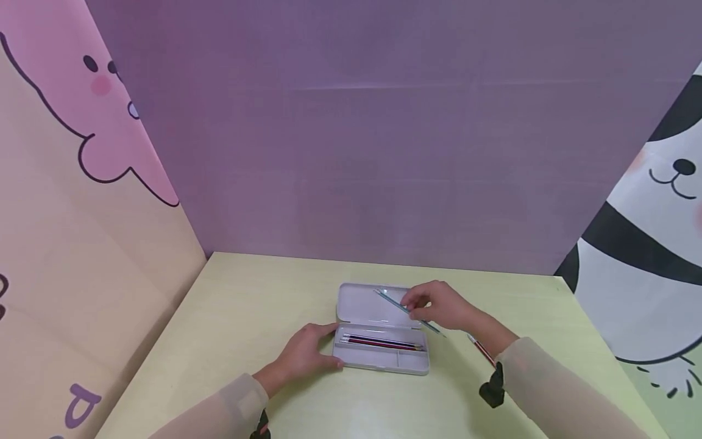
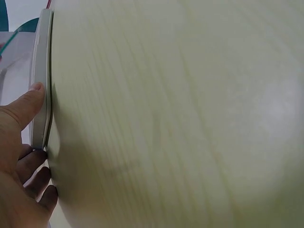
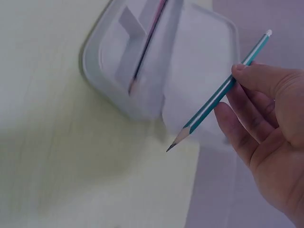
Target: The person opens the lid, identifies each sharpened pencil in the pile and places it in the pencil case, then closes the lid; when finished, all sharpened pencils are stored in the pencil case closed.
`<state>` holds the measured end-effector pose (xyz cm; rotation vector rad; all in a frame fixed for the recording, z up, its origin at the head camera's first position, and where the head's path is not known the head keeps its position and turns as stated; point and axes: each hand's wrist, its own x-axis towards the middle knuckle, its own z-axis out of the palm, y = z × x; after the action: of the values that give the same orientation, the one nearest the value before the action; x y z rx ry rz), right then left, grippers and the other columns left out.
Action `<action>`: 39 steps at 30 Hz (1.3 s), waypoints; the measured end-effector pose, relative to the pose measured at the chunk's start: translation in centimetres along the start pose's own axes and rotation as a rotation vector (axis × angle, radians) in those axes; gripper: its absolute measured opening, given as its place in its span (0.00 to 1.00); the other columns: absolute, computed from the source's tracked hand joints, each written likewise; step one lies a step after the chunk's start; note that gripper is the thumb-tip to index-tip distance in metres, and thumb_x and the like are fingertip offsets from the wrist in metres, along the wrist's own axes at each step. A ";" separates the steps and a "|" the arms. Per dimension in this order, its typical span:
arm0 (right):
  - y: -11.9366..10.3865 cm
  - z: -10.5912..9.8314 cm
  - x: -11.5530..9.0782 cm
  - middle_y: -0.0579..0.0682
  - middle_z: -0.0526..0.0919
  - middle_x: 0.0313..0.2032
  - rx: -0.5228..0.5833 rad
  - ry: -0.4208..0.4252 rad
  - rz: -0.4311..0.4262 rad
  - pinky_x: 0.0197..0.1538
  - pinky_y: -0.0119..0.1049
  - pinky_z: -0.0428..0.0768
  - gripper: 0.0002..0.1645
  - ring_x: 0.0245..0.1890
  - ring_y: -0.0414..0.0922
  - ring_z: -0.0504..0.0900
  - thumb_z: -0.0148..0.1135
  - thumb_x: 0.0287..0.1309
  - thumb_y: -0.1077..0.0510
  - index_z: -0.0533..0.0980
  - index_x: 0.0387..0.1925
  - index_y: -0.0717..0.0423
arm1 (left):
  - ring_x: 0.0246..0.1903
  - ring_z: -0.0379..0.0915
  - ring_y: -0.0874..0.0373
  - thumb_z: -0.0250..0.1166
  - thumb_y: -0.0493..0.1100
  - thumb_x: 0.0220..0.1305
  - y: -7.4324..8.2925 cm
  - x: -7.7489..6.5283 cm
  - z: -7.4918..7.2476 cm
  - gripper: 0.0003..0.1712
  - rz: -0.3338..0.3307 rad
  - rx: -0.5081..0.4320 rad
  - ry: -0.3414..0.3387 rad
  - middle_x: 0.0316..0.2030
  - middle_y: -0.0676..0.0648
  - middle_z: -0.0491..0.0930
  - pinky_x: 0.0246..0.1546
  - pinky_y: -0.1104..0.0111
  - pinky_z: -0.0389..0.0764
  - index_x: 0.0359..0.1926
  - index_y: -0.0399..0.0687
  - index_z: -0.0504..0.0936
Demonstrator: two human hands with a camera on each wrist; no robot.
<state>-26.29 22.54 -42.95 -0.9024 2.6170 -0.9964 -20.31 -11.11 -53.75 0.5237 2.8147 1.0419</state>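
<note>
A white pencil case lies open on the table, its lid folded back. My left hand grips the case's left end, thumb against the front wall and fingers round the far corner. Between thumb and fingers, my right hand pinches a teal pencil with silvery stripes, held slantwise above the lid. Its sharpened point aims down to the right in the head view. Dark and red pencils lie side by side in the long rear compartment of the case.
A red striped pencil rests on the table right of the case, partly hidden by the right forearm. The pale wooden table ends at a purple backdrop. Cartoon-printed panels flank both sides.
</note>
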 end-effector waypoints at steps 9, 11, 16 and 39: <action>0.1 4.0 2.9 0.46 0.88 0.35 0.010 -0.027 -0.016 0.42 0.31 0.85 0.12 0.36 0.39 0.84 0.72 0.58 0.68 0.86 0.43 0.55 | 0.65 0.73 0.43 0.82 0.57 0.50 0.6 0.1 -0.1 0.51 -0.008 -0.008 -0.011 0.65 0.42 0.78 0.67 0.49 0.74 0.72 0.43 0.73; 0.3 4.7 3.2 0.47 0.87 0.35 0.019 -0.030 -0.017 0.42 0.31 0.86 0.12 0.35 0.39 0.84 0.72 0.56 0.69 0.86 0.42 0.56 | 0.65 0.73 0.43 0.82 0.56 0.50 0.7 0.0 -0.1 0.51 -0.015 -0.007 -0.014 0.65 0.41 0.78 0.67 0.49 0.74 0.72 0.43 0.73; 0.8 5.9 3.7 0.46 0.87 0.33 0.023 -0.051 -0.008 0.42 0.30 0.85 0.12 0.35 0.39 0.84 0.74 0.53 0.71 0.87 0.38 0.55 | 0.64 0.73 0.44 0.82 0.57 0.50 0.6 0.0 0.0 0.51 -0.022 -0.012 -0.018 0.65 0.42 0.79 0.67 0.49 0.75 0.72 0.44 0.73; -0.6 8.1 3.4 0.41 0.89 0.28 -0.336 -0.012 -0.040 0.41 0.36 0.85 0.13 0.32 0.38 0.86 0.76 0.49 0.69 0.87 0.27 0.47 | 0.65 0.72 0.43 0.82 0.57 0.50 0.4 0.1 -0.1 0.51 -0.020 -0.014 -0.012 0.65 0.42 0.78 0.68 0.49 0.74 0.72 0.46 0.73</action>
<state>-25.66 15.79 -48.55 -1.0295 2.8156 -0.5635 -20.32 -10.85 -53.41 0.4972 2.7943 1.0502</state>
